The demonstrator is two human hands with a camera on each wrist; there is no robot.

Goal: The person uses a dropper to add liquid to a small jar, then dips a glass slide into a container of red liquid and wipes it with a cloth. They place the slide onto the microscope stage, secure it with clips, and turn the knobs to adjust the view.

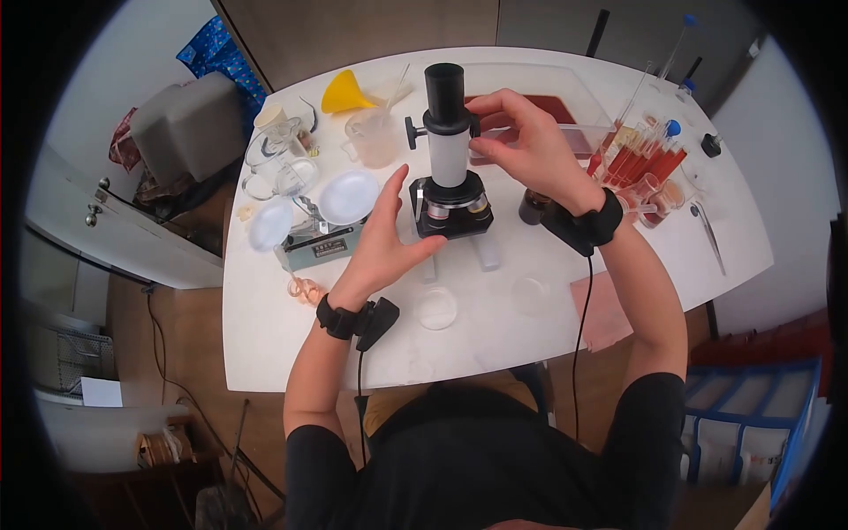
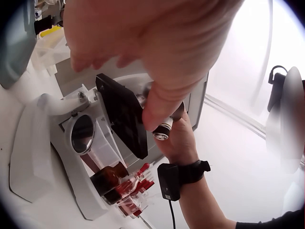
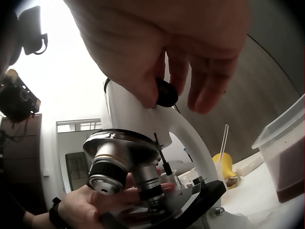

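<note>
A white and black microscope (image 1: 450,157) stands upright on the white table. My right hand (image 1: 541,150) is at its right side, and thumb and fingers pinch the black focus knob (image 3: 167,93). On the other side my left hand (image 1: 385,240) has its thumb spread from the fingers, beside the black stage (image 2: 121,114). In the left wrist view its thumb overlaps the stage edge near an objective lens (image 2: 162,130). Two objectives (image 3: 107,172) hang from the turret above the stage in the right wrist view. Below the stage is a round mirror (image 2: 82,133).
A balance with two white pans (image 1: 349,196) stands at left, near glass beakers and a yellow funnel (image 1: 344,93). To the right are a brown bottle (image 1: 532,208), a rack of red-filled test tubes (image 1: 640,159) and tweezers (image 1: 708,237). Petri dishes (image 1: 435,308) lie in front.
</note>
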